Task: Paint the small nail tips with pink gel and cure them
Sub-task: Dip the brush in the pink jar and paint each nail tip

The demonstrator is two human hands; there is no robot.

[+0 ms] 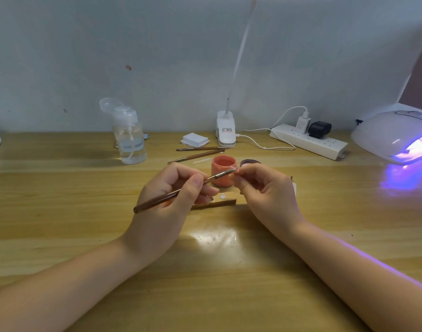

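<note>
Bare forearms reach in over the pale wooden table (61, 192). At the far right edge a white domed curing lamp (392, 133) glows violet. Left hand (171, 200) curls round a brown-handled gel brush (171, 194), whose tip meets a small nail tip (238, 170) pinched in the right hand (262, 188) fingers. Just behind them stands an open pink gel jar (223, 172), with a small wooden block (225, 202) below.

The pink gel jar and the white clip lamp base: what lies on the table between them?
In the head view, two spare brushes lie between the pink gel jar and the lamp base.
</note>
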